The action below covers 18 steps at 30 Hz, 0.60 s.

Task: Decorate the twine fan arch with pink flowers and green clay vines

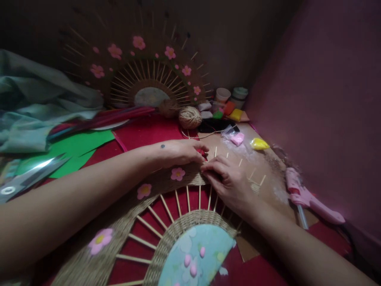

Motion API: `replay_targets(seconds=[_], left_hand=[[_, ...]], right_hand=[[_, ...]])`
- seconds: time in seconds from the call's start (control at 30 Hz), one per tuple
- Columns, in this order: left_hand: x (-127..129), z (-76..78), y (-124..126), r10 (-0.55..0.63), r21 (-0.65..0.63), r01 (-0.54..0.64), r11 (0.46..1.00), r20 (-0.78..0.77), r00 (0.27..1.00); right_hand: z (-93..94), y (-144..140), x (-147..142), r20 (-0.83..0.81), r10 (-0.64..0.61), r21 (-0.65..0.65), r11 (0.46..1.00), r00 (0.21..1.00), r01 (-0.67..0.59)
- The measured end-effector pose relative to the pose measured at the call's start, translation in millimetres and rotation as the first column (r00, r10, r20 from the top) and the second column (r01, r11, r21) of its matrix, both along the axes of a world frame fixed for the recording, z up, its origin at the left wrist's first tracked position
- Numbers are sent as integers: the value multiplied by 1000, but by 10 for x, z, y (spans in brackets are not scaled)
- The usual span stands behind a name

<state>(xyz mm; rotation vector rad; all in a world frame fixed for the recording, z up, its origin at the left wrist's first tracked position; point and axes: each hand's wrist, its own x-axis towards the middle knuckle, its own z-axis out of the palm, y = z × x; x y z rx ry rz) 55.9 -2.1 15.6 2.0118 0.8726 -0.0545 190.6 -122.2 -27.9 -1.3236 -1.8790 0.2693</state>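
My left hand lies palm down on the outer band of the woven fan piece, its fingers curled together and pinching at the rough twine weave where a thin wooden stick pokes up. My right hand meets it from the other side, fingers bent and pressed onto the same spot of the rim; what they grip under the knuckles I cannot tell. The fan piece sits flat in front of me on the red felt surface, a half circle of coarse tan cord with pale spokes, soft pink clay flowers and a smooth turquoise centre. A round ball of jute twine rests just beyond my hands. A pink glue gun lies on brown cardboard to my right. A finished fan stands upright at the back.
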Motion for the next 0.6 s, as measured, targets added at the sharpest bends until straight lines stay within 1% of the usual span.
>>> replay_targets(seconds=[0.07, 0.17, 0.37, 0.43, 0.6], left_hand=[[-8, -20, 6, 12, -20, -12, 1000, 12, 1000], [-18, -54, 5, 50, -106, -43, 993, 58, 997], [-26, -82, -18, 142, -283, -94, 954, 152, 978], [-33, -85, -14, 148, -305, -92, 948, 168, 975], [-46, -87, 2, 156, -289, -103, 952, 167, 974]], right_hand=[[-5, 0, -12, 3, 5, 4, 1000, 1000, -5], [-13, -1, -22, 3, 9, 13, 1000, 1000, -10], [-26, -13, -22, 76, 34, 47, 998, 997, -37], [-30, -18, -27, 124, 31, 60, 997, 992, -39], [-24, -30, -41, 254, 24, 89, 995, 967, -48]])
